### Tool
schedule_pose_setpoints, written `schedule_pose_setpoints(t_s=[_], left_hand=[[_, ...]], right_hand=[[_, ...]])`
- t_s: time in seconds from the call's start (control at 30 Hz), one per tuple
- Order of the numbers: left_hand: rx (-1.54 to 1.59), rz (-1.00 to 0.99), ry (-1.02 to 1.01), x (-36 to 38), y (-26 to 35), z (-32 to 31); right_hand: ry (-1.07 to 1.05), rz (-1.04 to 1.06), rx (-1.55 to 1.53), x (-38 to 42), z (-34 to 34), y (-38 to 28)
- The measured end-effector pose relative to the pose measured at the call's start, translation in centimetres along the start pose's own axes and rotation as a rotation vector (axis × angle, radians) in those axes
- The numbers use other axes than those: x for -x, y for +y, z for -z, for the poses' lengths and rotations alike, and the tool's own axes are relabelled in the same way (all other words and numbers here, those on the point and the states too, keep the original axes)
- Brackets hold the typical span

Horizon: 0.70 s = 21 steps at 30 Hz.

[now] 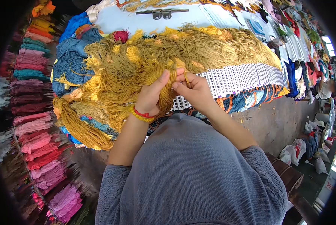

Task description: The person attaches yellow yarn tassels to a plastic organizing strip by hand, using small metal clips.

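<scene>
My left hand (153,93) is wrapped round a bundle of mustard-yellow yarn (167,98), its thumb pointing up and forward. Close beside it, my right hand (195,92) pinches some strands of the same yarn between thumb and fingers. The fingertips of both hands nearly meet. Under and beyond the hands spreads a thick layer of olive and golden yarn (190,48). A long row of white cards with punched holes (235,79) runs off to the right, with yarn attached along its far side.
Blue yarn (72,56) is heaped at the table's left end, and a loose golden skein (79,123) hangs over the near edge. A black clip (162,14) lies on the white tabletop. Racks of coloured skeins (34,123) stand at left. Plastic bags (295,152) sit on the floor.
</scene>
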<state>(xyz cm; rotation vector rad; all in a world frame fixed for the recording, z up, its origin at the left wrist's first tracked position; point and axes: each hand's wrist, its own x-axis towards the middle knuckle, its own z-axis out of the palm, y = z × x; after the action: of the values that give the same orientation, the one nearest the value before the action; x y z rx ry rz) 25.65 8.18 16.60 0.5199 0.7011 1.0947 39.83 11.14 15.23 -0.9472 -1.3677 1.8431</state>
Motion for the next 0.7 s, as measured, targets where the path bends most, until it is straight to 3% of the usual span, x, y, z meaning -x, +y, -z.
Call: schedule_pose_setpoints(t_s=[0.13,0.23,0.3,0.53,0.63,0.7], left_hand=[[0.036,-0.001,0.034,0.1,0.3,0.0],[0.032,-0.011,0.07,0.2,0.3,0.3],[-0.019,-0.048,0.123,0.2,0.1,0.5],[-0.251,-0.188,0.301,0.2,-0.1,0.5],[-0.109,-0.066,0.276,0.1,-0.1,1.4],[-0.029,-0.053,0.225,0.2,0.1,1.1]], right_hand=[[0.012,-0.005,0.047,-0.1,0.0,0.2],[0.024,0.053,-0.113,0.1,-0.4,-0.6],[0.021,-0.021,-0.082,0.4,-0.5,-1.4],[0.105,0.012,-0.017,0.3,-0.1,-0.4],[0.068,-0.126,-0.295,0.3,0.8,-0.4],[-0.446,-0.119,-0.939,0.1,1.6,-0.2]])
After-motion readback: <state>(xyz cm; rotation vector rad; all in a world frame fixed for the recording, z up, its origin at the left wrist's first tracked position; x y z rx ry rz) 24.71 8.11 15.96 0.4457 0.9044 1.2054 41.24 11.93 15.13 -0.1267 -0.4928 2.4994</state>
